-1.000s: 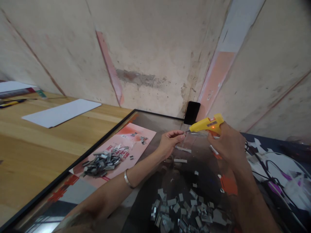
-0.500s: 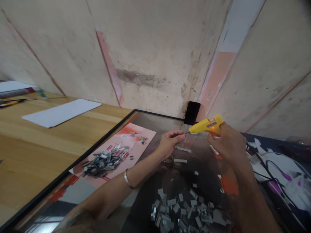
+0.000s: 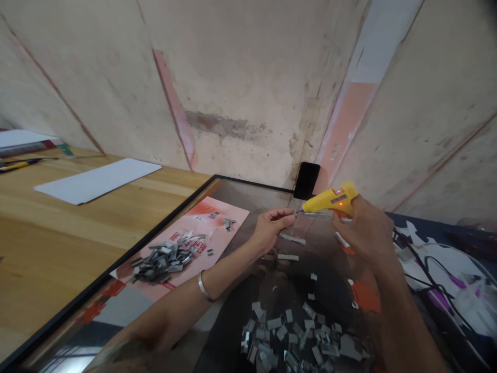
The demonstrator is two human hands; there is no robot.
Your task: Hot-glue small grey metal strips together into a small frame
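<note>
My right hand [image 3: 365,230] grips a yellow glue gun [image 3: 330,199] with a red light lit on its side, its nozzle pointing left. My left hand [image 3: 272,225] is pinched on a small piece I cannot make out, held right at the nozzle tip. Both hands hover above a black-framed glass panel [image 3: 240,189]. Several small grey metal pieces [image 3: 291,336] lie scattered on the glass near me. Another heap of grey pieces [image 3: 165,257] rests on a pink printed sheet [image 3: 202,212] to the left. A silver bangle [image 3: 204,287] sits on my left wrist.
A wooden tabletop [image 3: 58,228] stretches left with a white sheet [image 3: 97,178], pens and papers at its far edge. A black phone [image 3: 306,180] leans on the stained wall. Black cables and printed material [image 3: 438,269] lie at the right.
</note>
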